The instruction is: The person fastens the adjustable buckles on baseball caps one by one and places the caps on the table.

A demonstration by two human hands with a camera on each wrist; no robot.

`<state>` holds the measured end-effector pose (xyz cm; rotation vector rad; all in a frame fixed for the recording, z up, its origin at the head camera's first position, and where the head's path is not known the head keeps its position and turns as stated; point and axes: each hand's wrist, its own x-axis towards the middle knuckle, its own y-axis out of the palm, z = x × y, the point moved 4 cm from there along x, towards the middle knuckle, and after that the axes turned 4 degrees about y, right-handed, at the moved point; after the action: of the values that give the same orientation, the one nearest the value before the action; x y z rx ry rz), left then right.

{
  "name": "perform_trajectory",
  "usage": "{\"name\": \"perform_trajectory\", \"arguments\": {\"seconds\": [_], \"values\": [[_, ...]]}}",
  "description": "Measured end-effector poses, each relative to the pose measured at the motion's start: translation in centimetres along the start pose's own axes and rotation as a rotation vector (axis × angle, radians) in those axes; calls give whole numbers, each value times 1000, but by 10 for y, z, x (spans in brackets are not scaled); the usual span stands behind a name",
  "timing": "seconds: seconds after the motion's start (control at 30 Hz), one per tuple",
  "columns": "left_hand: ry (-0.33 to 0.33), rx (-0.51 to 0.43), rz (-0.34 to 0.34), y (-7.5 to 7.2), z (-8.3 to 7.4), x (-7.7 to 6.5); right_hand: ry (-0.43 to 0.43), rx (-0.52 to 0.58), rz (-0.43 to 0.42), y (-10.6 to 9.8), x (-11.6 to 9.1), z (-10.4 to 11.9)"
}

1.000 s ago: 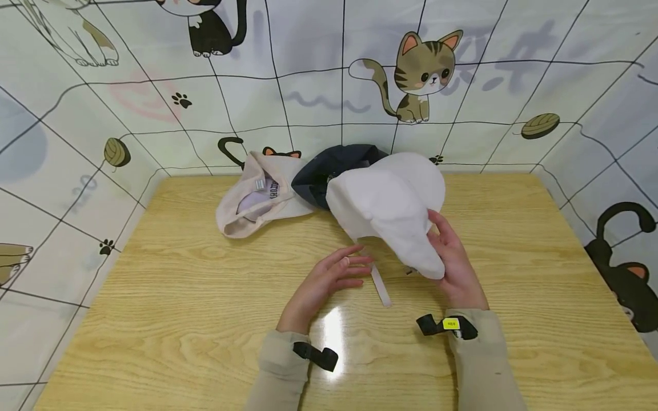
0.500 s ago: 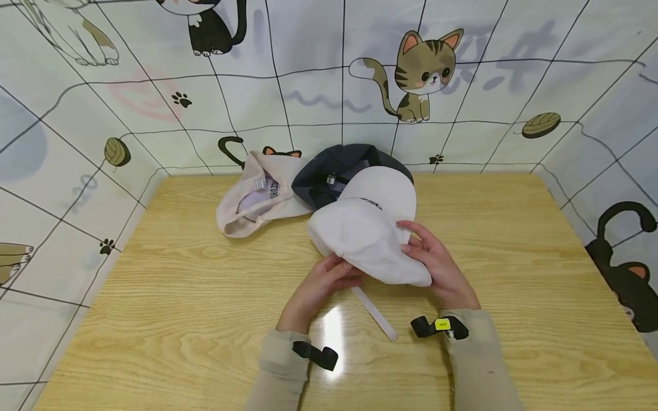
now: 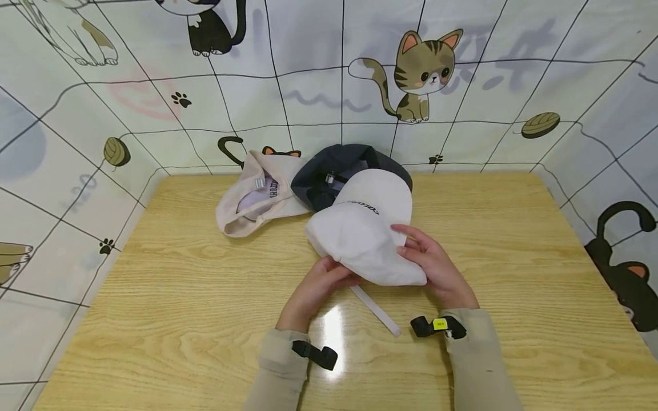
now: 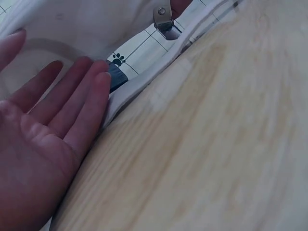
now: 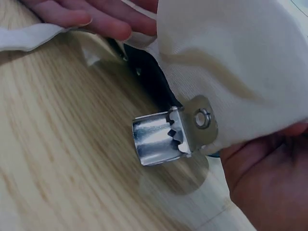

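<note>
A white baseball cap (image 3: 354, 240) with dark lettering above its brim (image 3: 382, 191) is tilted between the two hands. My right hand (image 3: 434, 265) grips its right side in the head view. Under the cap's near left edge, my left hand (image 3: 319, 288) touches it with fairly straight fingers; the left wrist view shows the palm facing it. A metal buckle (image 5: 161, 134) is fixed to the cap's back edge, nearest the right hand. The cap's white strap (image 3: 377, 311) trails loose toward the person. Parts of the right fingers are hidden by the cap.
A dark cap (image 3: 329, 162) lies behind the white one, its opening showing and partly covered. Left of it rests a pale beige cap (image 3: 241, 220), also showing its inside. The wooden table (image 3: 180, 302) meets a cat-patterned cloth backdrop (image 3: 308, 97).
The white cap has come left and nearer the person with the right hand, uncovering more of the dark cap. The left hand has come to touch the white cap's edge.
</note>
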<state>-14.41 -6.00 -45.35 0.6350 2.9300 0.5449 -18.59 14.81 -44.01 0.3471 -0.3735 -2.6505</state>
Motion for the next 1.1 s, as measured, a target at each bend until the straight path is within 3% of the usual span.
{"name": "perform_trajectory", "arguments": {"seconds": [0.47, 0.73, 1.1], "values": [[51, 63, 50, -1, 4, -1, 3, -61, -79, -6, 1, -5], [57, 36, 55, -1, 3, 1, 9, -148, -146, -6, 3, -5], [87, 6, 43, -1, 1, 2, 23, -150, -178, -8, 5, -7]]}}
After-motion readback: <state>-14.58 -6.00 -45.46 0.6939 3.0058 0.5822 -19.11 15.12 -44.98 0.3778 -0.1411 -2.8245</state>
